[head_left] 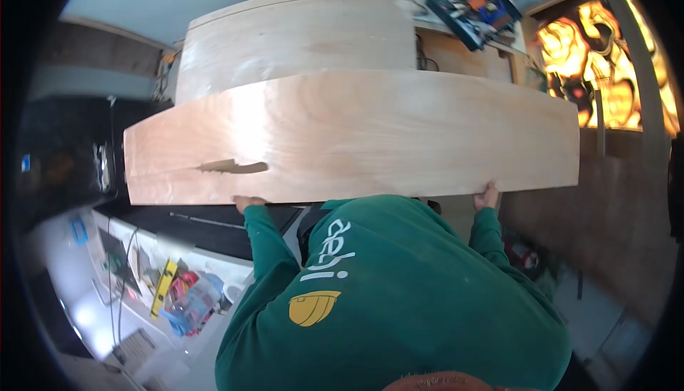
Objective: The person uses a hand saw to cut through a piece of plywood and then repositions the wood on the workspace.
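A wide pale plywood panel (399, 134) stretches across the view in front of my body. Toward its left end shows a brown, jagged-edged patch (235, 168); whether it is a hole or torn veneer I cannot tell. At the panel's near edge, left of the middle, my left hand (249, 202) is closed on the wood. Farther right along that same edge, my right hand (488, 197) grips it too, with some fingers hidden. Beyond the panel lies another large pale wooden board (299, 38), partly covered by it.
An open blue toolbox (474, 9) full of tools sits at the far right. Beyond the panel's right end glows an orange patterned panel (591, 63). A black surface (64, 148) is at the left. Lower left, a yellow spirit level (164, 287) lies beside bagged items (192, 305).
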{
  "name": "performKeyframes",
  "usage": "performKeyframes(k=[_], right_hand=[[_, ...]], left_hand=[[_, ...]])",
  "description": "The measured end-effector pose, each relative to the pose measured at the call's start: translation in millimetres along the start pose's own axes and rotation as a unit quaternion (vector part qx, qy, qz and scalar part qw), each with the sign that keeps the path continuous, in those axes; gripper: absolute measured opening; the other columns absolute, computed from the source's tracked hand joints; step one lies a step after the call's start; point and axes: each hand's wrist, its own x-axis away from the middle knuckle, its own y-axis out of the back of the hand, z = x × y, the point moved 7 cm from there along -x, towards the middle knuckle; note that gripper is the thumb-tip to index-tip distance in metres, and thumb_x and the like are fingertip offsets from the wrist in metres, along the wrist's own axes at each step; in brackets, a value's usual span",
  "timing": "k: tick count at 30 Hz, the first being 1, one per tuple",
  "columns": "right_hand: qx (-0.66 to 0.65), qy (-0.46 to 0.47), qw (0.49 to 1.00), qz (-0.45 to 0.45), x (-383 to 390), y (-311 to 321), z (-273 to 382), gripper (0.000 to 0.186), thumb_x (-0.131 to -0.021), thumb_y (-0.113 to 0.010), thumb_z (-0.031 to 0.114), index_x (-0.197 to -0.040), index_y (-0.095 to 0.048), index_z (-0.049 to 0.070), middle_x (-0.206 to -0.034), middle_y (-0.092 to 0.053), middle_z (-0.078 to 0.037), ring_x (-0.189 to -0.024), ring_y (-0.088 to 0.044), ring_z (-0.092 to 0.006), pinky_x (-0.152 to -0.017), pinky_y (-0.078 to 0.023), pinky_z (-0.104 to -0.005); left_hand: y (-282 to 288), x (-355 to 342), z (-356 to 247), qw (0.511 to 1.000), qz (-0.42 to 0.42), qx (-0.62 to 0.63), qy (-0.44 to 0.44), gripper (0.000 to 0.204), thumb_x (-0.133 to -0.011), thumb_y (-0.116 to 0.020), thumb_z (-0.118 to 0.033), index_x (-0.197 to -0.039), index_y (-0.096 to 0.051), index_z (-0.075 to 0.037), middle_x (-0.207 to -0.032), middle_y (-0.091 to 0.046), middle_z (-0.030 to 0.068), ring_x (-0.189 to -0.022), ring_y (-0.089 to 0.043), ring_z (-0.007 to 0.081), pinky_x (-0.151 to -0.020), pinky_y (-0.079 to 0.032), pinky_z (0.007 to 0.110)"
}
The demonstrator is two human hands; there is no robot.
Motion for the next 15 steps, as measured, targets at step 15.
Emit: performKeyframes(k=[15], right_hand=[[0.036, -0.052, 0.998, 0.015, 40.7, 34.8, -12.2, 0.050, -0.115, -0.047, 0.039, -0.155, -0.049, 0.009, -0.154, -0.057, -0.013, -0.141, -0.054, -0.0354, -0.119, -0.043, -0.0603]], left_hand=[[21.0, -28.5, -21.6, 0.999, -0.012, 0.003, -0.040, 0.053, -0.106, -0.059, -0.050, -0.124, -0.067, 0.000, -0.102, -0.072, 0.0156, -0.083, -0.070, 0.0352, -0.073, -0.058, 0.050]])
